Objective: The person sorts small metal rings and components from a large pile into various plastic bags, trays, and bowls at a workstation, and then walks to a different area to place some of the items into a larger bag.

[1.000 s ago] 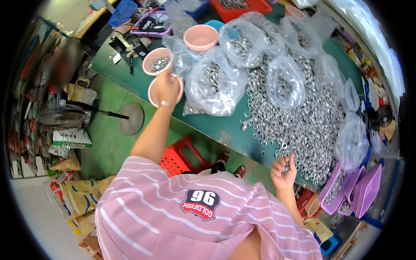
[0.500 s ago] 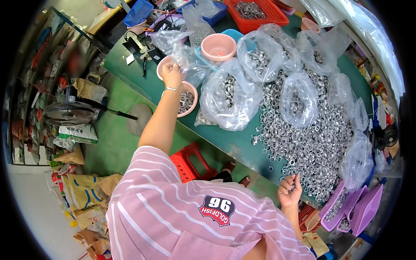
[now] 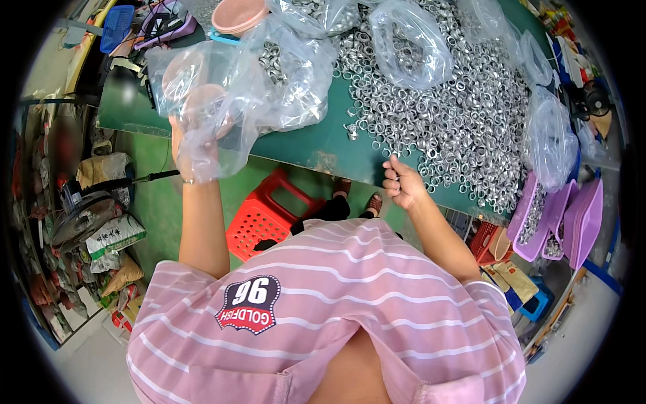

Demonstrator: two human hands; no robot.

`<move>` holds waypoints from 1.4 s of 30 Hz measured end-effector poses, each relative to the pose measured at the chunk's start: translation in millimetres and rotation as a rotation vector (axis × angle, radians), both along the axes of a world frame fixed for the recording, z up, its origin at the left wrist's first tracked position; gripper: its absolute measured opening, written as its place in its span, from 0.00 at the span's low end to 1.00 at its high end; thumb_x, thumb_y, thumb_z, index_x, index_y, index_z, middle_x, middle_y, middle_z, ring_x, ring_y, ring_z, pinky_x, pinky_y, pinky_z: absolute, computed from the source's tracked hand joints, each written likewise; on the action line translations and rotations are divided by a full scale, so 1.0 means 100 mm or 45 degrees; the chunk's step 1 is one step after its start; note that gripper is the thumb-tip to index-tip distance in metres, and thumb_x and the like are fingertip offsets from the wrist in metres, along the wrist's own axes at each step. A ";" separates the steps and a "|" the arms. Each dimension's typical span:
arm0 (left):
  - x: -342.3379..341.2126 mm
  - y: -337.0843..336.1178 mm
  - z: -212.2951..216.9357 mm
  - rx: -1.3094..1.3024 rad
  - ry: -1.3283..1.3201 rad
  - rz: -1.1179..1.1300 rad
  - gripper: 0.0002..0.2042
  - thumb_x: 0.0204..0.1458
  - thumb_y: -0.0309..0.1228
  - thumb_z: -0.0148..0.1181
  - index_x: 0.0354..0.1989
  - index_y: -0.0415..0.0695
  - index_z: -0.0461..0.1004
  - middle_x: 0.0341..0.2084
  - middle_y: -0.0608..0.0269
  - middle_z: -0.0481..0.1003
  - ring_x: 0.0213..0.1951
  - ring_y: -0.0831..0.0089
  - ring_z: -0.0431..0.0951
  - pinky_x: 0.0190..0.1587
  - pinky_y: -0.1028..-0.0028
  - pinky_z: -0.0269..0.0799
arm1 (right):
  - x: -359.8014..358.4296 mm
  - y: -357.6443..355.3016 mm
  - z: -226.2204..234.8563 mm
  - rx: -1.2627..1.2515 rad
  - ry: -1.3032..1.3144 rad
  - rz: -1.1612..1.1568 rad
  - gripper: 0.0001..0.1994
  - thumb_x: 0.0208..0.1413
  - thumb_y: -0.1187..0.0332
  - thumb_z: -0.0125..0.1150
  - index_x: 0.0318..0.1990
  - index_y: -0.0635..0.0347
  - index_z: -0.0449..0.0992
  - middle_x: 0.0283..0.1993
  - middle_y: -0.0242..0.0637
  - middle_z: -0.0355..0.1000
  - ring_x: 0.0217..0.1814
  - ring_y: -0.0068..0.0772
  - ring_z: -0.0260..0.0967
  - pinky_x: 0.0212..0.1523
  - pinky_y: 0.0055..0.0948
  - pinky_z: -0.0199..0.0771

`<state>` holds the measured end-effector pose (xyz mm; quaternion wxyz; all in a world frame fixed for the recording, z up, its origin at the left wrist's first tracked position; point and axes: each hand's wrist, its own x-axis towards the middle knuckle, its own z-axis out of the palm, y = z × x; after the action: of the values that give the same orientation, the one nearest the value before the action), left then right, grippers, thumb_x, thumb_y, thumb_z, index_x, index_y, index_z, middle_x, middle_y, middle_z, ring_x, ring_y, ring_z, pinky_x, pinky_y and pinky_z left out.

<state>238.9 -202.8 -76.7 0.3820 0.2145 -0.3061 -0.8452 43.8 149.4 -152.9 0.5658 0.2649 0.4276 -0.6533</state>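
1. A clear plastic bag (image 3: 222,101) is gripped by the left hand (image 3: 192,145) and held up over the table's (image 3: 296,145) left near edge.
2. The right hand (image 3: 402,183) is loosely curled at the near edge; whether anything is pinched cannot be told.
3. Metal rings (image 3: 464,121) are heaped across the table's right side.

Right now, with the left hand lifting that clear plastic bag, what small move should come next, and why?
Probably bring the right hand across to the clear plastic bag and spread its mouth. The left hand holds the bag up alone and it hangs limp and crumpled, while the right hand sits loosely curled at the edge of the green table, beside the heap of metal rings.
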 end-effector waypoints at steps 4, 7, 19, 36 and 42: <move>-0.06 0.43 0.28 -0.060 -0.345 0.207 0.24 0.56 0.45 0.35 0.52 0.35 0.55 0.48 0.49 0.63 0.45 0.60 0.67 0.44 0.65 0.67 | 0.04 0.00 -0.25 -0.276 -0.257 -0.082 0.16 0.54 0.55 0.47 0.31 0.61 0.67 0.19 0.29 0.60 0.14 0.19 0.52 0.11 0.15 0.51; -0.08 0.52 0.30 -0.323 -0.394 0.199 0.17 0.56 0.39 0.39 0.45 0.38 0.61 0.41 0.55 0.68 0.41 0.65 0.70 0.42 0.66 0.68 | 0.11 -0.19 -0.14 -0.228 -0.260 -0.306 0.17 0.55 0.56 0.46 0.35 0.65 0.69 0.26 0.38 0.67 0.22 0.26 0.63 0.18 0.20 0.66; -0.36 0.88 0.55 -0.381 -0.493 0.013 0.11 0.54 0.35 0.45 0.41 0.42 0.63 0.38 0.58 0.68 0.40 0.65 0.70 0.41 0.65 0.70 | 0.06 -0.32 -0.29 -0.087 0.253 0.060 0.16 0.53 0.53 0.48 0.24 0.56 0.63 0.16 0.26 0.54 0.10 0.16 0.42 0.10 0.17 0.38; -1.61 1.39 0.32 -0.627 -0.486 -0.252 0.06 0.54 0.33 0.48 0.31 0.45 0.64 0.22 0.72 0.65 0.24 0.85 0.63 0.24 0.86 0.59 | 0.44 1.30 0.23 -0.323 0.183 -0.489 0.15 0.55 0.56 0.46 0.34 0.61 0.65 0.14 0.26 0.53 0.10 0.15 0.43 0.09 0.16 0.39; -2.00 1.90 0.36 -0.680 -0.118 -0.627 0.03 0.49 0.24 0.54 0.31 0.42 0.66 0.26 0.66 0.70 0.26 0.81 0.67 0.31 0.83 0.63 | 0.71 1.89 0.36 -0.304 0.232 -0.822 0.14 0.55 0.57 0.47 0.34 0.60 0.66 0.13 0.26 0.54 0.10 0.16 0.44 0.10 0.15 0.40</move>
<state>38.7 -13.1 -40.4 0.1953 0.0652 -0.5756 -0.7914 114.6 338.8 -117.0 0.3166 0.2592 0.2912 -0.8647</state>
